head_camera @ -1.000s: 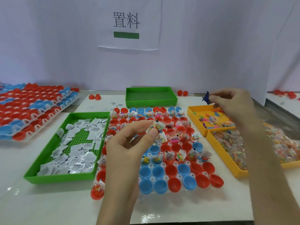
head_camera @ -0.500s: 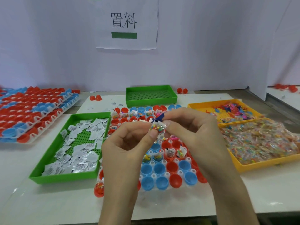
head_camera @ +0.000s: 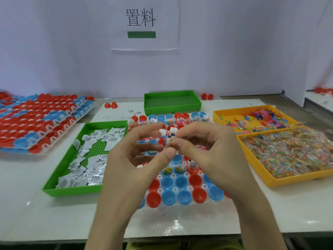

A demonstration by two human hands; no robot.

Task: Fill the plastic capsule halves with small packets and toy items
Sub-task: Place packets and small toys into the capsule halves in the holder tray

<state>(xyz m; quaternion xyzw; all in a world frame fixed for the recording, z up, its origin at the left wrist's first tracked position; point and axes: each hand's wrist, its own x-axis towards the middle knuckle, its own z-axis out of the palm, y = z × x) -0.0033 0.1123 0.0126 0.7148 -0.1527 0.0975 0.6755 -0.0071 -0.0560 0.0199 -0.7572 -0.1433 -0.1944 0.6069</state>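
Left hand [head_camera: 129, 159] and right hand [head_camera: 216, 156] meet above the capsule tray [head_camera: 182, 195], mid-counter [head_camera: 270, 210]. The packet [head_camera: 170, 141] is held up between them, clear of the tray. The left thumb tip presses its lower edge, and the right thumb and forefinger pinch its right side. The other fingers [head_camera: 144, 147] are loosely curled, off the packet. The near capsule halves [head_camera: 167, 183] are red and blue. Green tray [head_camera: 59, 177] at left, yellow tray [head_camera: 255, 170] at right.

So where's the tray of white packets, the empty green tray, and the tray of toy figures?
Tray of white packets [head_camera: 72, 191]: head view, front wall.
Empty green tray [head_camera: 171, 102]: head view, bare mesh floor.
Tray of toy figures [head_camera: 228, 114]: head view, bare yellow floor.
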